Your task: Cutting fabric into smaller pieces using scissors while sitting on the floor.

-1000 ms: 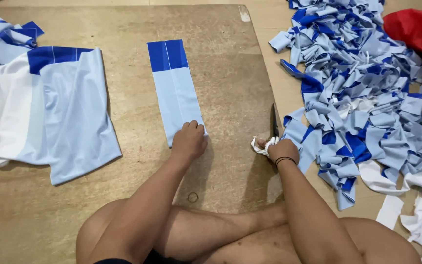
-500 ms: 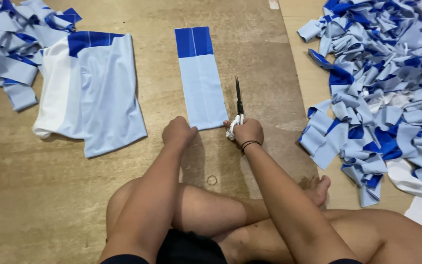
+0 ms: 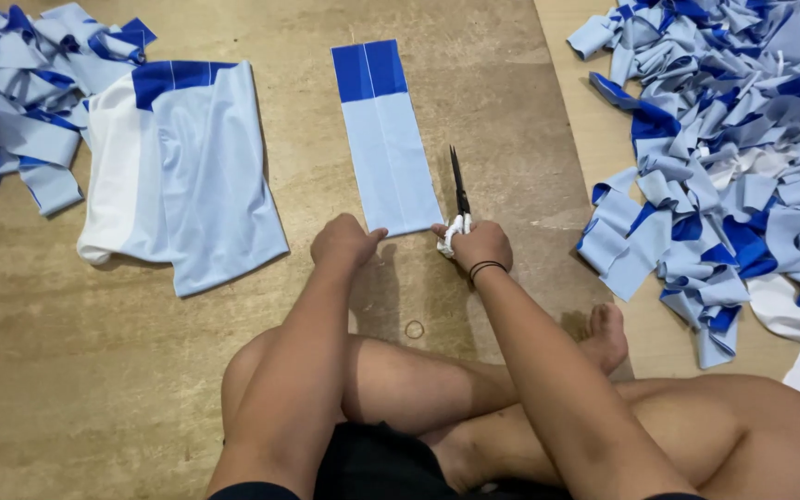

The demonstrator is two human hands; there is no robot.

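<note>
A person sits cross-legged on a brown board floor (image 3: 67, 370). The left hand (image 3: 344, 243) is closed loosely and presses on the near left corner of a long fabric strip (image 3: 386, 148), light blue with a dark blue far end, which lies flat in front of the knees. The right hand (image 3: 480, 246) is closed around the cloth-wrapped handles of the scissors (image 3: 459, 190); the blades point away and lie just beside the right edge of the strip, and they look nearly shut. I think the strip may slide or wrinkle if the left hand presses only one corner, and then a cut would go crooked. The fingers are also near the blades. No container is visible; a folded garment (image 3: 187, 176) lies to the left, a small ring (image 3: 415, 329) near the knees, and loose heaps of cut strips (image 3: 733, 157) lie at both sides.
</note>
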